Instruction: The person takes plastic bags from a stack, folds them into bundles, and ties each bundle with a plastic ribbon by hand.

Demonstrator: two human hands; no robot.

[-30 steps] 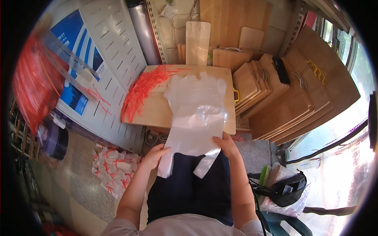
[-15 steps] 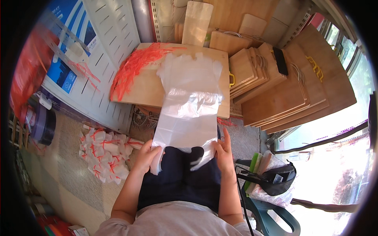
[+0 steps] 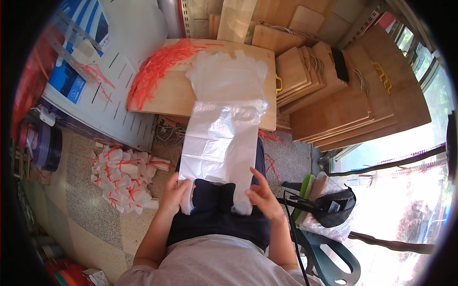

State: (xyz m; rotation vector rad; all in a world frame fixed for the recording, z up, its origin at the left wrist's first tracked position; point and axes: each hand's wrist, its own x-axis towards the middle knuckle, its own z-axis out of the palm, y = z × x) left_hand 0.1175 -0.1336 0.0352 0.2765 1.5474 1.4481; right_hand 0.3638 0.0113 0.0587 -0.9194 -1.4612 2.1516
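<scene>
Lengthwise, the translucent white bag [image 3: 217, 143] runs away from the body, its long axis nearly upright in view, with its two handle loops towards the person and its far end over the near edge of a wooden board [image 3: 169, 100], meeting a stack of similar bags [image 3: 222, 78]. It hangs between the two hands, above the dark trousers [image 3: 214, 226]. At its left handle, the left hand [image 3: 174, 194] pinches the plastic, thumb on top. Beside the right handle, the right hand [image 3: 266, 199] has its index finger stretched forward and the others curled at the plastic's edge; whether they grip it I cannot tell. Both forearms reach forward from the lower edge, elbows apart. Further out, red strips [image 3: 155, 71] lie on the board's left side
</scene>
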